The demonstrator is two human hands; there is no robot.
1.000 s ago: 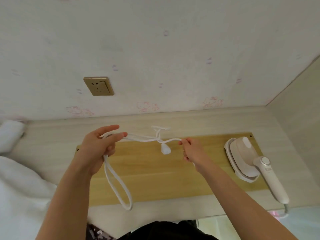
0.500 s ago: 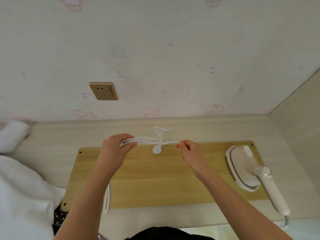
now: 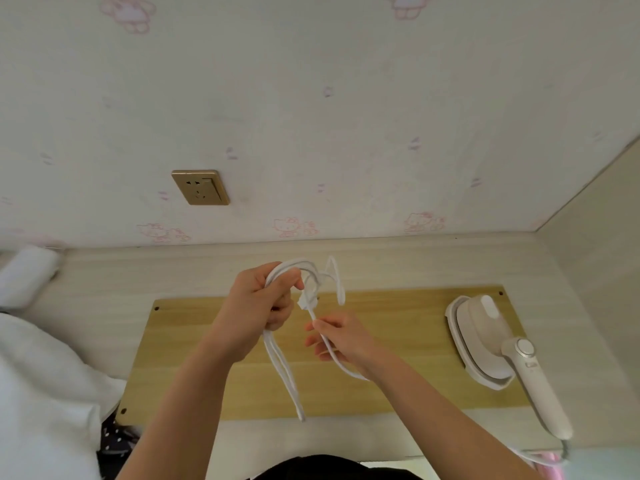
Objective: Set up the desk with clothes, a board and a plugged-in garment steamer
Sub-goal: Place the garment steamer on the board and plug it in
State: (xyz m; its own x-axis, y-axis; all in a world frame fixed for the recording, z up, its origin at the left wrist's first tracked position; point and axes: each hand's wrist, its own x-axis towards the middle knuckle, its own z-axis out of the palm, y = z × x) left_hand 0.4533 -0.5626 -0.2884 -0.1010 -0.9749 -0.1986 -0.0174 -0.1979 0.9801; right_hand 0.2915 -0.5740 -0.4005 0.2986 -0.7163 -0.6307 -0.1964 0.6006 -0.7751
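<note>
White cord: loops gripped in curled L hand above board w/ steamer; R hand pinches one strand.

White steamer rests on the right of the wooden board, its looped cord hanging above.

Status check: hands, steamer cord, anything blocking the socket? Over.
Hands: left hand grips bundled white cord; right hand pinches one strand. Cord not plugged in. Wall socket empty, unobstructed. Garment steamer lies on board.
</note>
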